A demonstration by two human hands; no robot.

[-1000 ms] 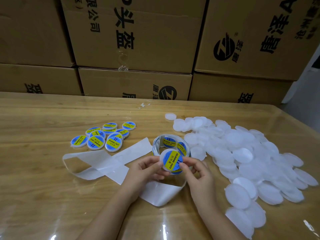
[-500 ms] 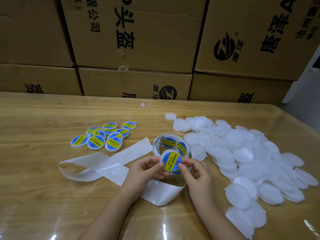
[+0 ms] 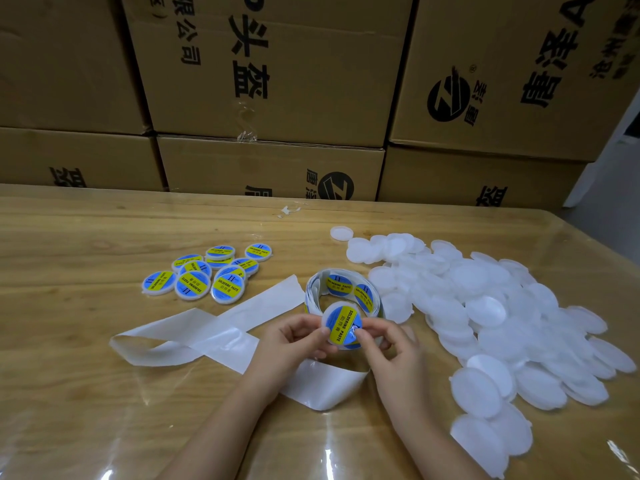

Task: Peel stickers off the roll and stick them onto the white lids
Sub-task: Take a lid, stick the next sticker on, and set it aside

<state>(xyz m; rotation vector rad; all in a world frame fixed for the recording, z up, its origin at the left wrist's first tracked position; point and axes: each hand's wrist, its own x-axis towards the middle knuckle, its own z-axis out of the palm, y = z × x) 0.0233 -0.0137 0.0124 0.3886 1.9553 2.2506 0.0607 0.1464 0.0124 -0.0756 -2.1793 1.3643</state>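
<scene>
Blue sticker (image 3: 341, 327) on lid (image 3: 332, 307) has rotated, right hand (image 3: 391, 355) pressing.

Left hand (image 3: 294, 341): fingers (image 3: 304, 329) curled, pinching stickered lid (image 3: 341, 322) edge. Right hand (image 3: 391, 355): thumb and fingers pinching opposite edge. Forearms bare, converging.

A stickered lid (image 3: 341, 325) upright before the sticker roll (image 3: 343, 292).
Bare white lids (image 3: 485, 306) heaped right; labelled lids (image 3: 207, 275) clustered left.

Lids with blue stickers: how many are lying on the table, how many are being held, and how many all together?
Stickered lids in the pile: about 10, some overlap
Held lid, between left hand and right hand: 1
Total: about 11
</scene>
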